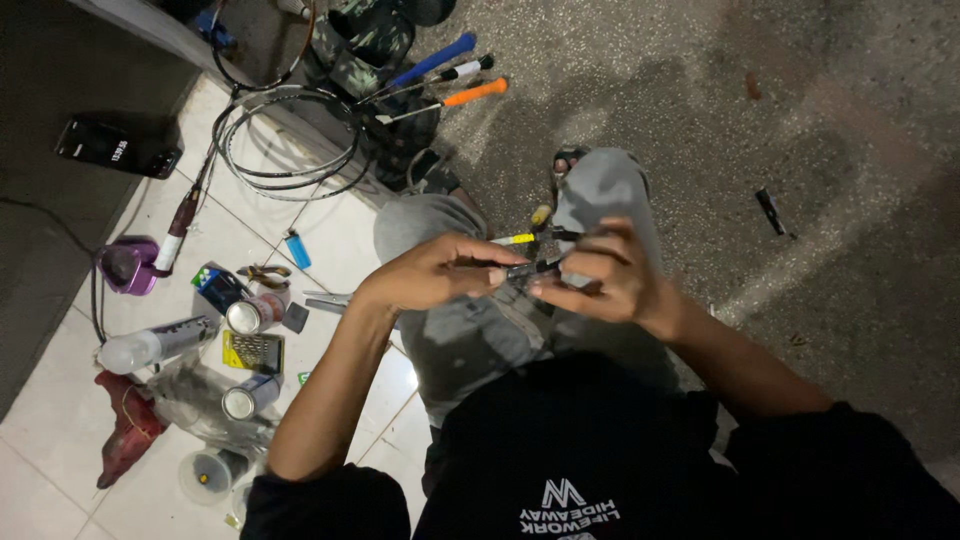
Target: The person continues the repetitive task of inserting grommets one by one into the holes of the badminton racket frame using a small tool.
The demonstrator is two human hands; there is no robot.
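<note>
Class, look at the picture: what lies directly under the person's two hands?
Under the left hand and right hand are the person's grey-trousered knees. The floor beneath them is covered.

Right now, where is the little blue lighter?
In the head view, the blue lighter lies on the white tiled floor, left of the person's knee, below the racket hoops.

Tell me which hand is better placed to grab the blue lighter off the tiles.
Probably the left hand: the blue lighter lies on its side, while the right hand sits farther away. Both pinch a thin dark tool.
</note>
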